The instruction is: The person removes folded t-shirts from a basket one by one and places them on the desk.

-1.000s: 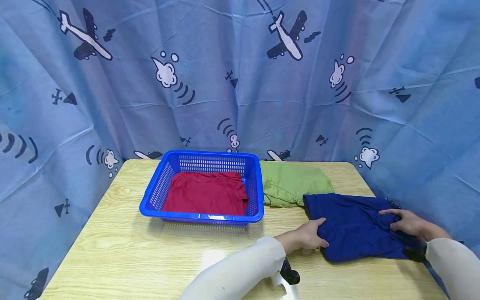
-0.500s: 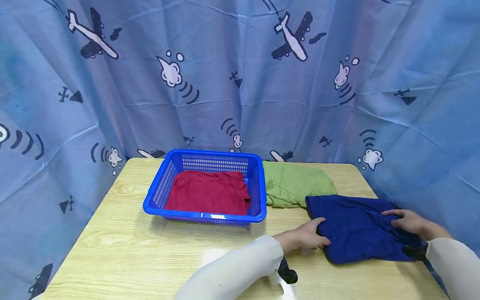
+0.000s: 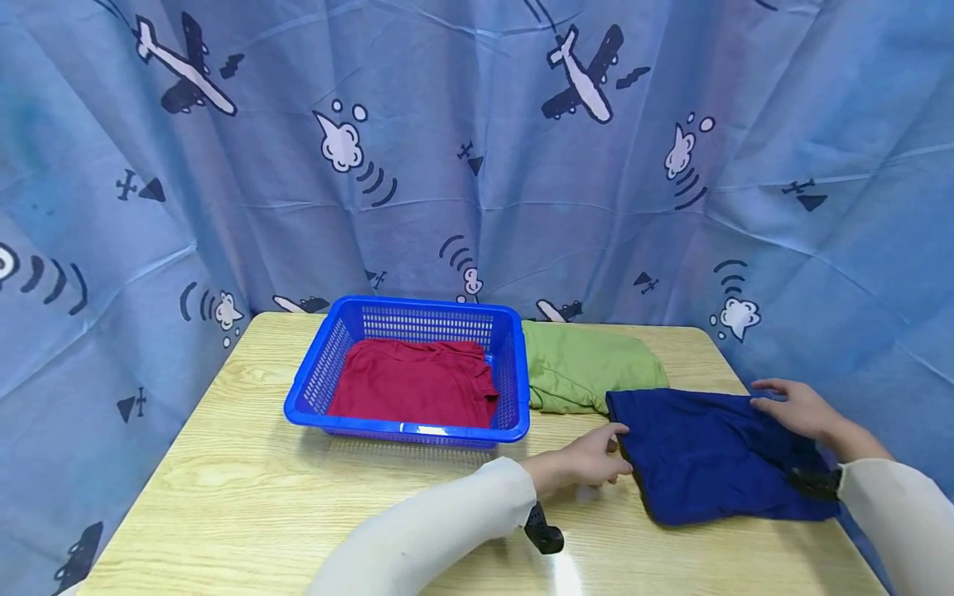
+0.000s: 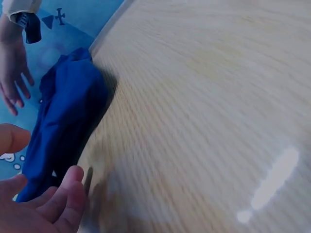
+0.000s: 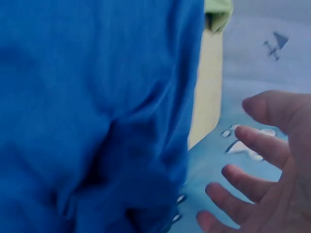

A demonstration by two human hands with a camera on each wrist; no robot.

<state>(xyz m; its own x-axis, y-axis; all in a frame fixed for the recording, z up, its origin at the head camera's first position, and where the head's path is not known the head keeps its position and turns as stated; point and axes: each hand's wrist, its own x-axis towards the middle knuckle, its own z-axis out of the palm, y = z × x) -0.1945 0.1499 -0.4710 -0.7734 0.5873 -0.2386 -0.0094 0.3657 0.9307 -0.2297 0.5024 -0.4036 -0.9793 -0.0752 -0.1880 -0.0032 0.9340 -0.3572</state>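
A folded dark blue cloth garment (image 3: 708, 459) lies at the right side of the table, its far left corner overlapping a green folded cloth (image 3: 589, 364). My left hand (image 3: 592, 457) is just off the garment's left edge, fingers relaxed and holding nothing; in the left wrist view its fingertips (image 4: 73, 177) are close to the cloth. Above the far right part of the garment is my right hand (image 3: 801, 411). The right wrist view shows that hand's spread fingers (image 5: 248, 182) apart from the blue cloth (image 5: 97, 87), which is creased and bunched near its lower end.
A blue plastic basket (image 3: 298, 389) with a dark red cloth (image 3: 413, 385) in it stands left of the green cloth. The wooden table (image 3: 246, 497) meets a blue curtain (image 3: 417, 165) printed with airplanes at the back and sides.
My left hand has let go of the garment's left edge and drawn back to the left. My right hand has lifted off the cloth and moved slightly away from me.
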